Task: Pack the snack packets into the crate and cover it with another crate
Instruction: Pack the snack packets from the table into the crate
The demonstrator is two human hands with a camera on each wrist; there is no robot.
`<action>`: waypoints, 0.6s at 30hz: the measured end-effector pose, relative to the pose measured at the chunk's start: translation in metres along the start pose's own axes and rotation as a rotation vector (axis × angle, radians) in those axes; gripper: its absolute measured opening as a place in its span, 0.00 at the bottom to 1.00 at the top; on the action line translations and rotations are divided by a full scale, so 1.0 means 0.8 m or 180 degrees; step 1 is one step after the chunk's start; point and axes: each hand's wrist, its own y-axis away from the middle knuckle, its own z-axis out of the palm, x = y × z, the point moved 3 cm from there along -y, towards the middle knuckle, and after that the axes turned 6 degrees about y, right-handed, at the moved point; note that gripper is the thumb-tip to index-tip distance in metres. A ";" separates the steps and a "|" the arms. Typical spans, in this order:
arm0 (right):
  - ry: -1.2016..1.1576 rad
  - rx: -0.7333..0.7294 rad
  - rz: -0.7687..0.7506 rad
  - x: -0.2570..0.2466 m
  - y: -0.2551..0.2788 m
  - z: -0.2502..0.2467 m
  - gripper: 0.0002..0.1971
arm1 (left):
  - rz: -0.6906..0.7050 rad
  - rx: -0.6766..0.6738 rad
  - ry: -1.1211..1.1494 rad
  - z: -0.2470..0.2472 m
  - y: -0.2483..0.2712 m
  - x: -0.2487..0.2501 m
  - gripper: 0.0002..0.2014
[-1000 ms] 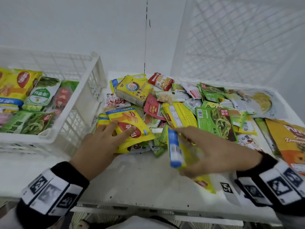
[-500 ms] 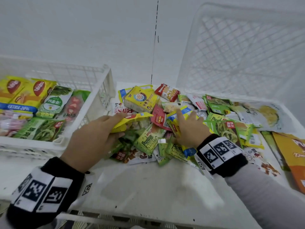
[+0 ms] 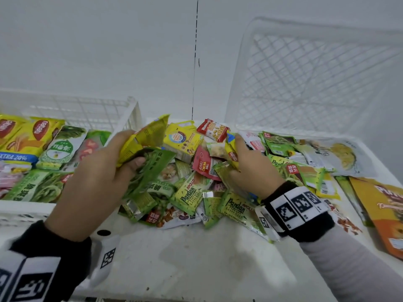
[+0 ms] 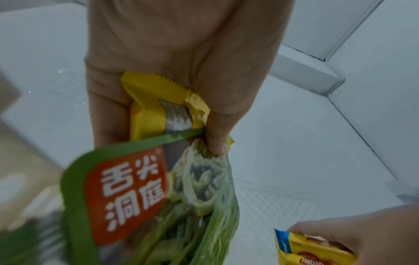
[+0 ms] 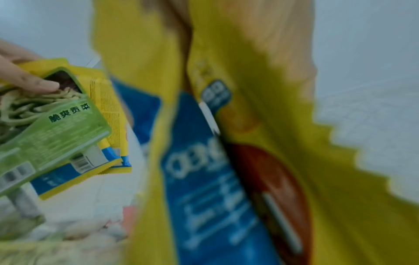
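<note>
Head view: left hand closed around a yellow packet and a green packet, both lifted clear of the loose pile just right of it. Right hand curled over a second yellow packet at the far side of that pile. Part-filled crate immediately left of the left hand; empty cover crate upright beyond the right hand. Keep thumb pressure on both left-hand packets, since slick film probably slides. Carry low over the near rim, lay flat beside packets already inside, then release. Avoid stacking above rim height, or the cover likely fails to seat.
</note>
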 end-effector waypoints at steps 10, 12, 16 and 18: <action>-0.1609 0.0520 -0.0007 0.006 0.013 -0.043 0.37 | 0.0115 0.0261 0.1581 -0.049 -0.035 -0.008 0.10; -0.1800 0.0592 0.0084 -0.001 0.010 -0.050 0.33 | 0.0075 0.0277 0.2041 -0.062 -0.040 -0.019 0.11; -0.2329 0.0893 0.0150 -0.033 0.002 -0.063 0.27 | -0.0053 0.0285 0.2451 -0.098 -0.050 -0.039 0.11; -0.2518 0.1090 0.0123 -0.058 -0.002 -0.074 0.25 | -0.0097 0.0205 0.2527 -0.123 -0.055 -0.053 0.12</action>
